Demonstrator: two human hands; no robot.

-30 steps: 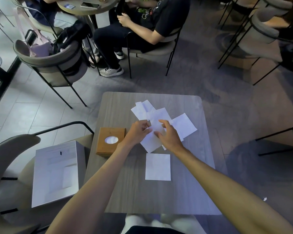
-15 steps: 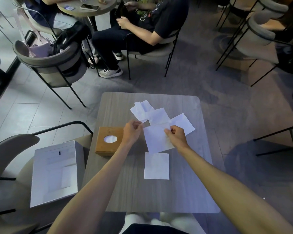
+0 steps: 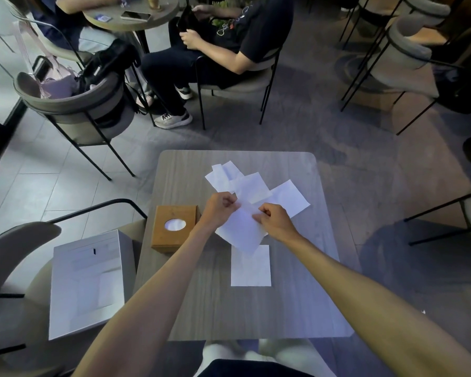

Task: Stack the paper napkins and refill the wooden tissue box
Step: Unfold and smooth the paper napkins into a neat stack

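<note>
Two bare hands are seen over a grey wood-grain table (image 3: 297, 308). At the far left, a white carton (image 3: 85, 284) is set on the seat of a chair (image 3: 17, 240) just beside the table. On the table's left edge a wooden tissue box (image 3: 172, 238) is placed, with something white, probably tissue, shown through its oval top opening. Just right of it, the left hand (image 3: 218, 210) is curled, and the upper left edge of a paper napkin (image 3: 241, 231) is pinched between its thumb and fingers. The same napkin is pinched at its upper right edge by the curled right hand (image 3: 275, 221), so that it is held tilted above the table; whether it is one sheet or several cannot be told. A single flat napkin (image 3: 250, 268) is laid nearer, overlapped in view by the held sheet's lower corner. Loose napkins (image 3: 256, 186) are scattered beyond the hands, spread toward the right.
</note>
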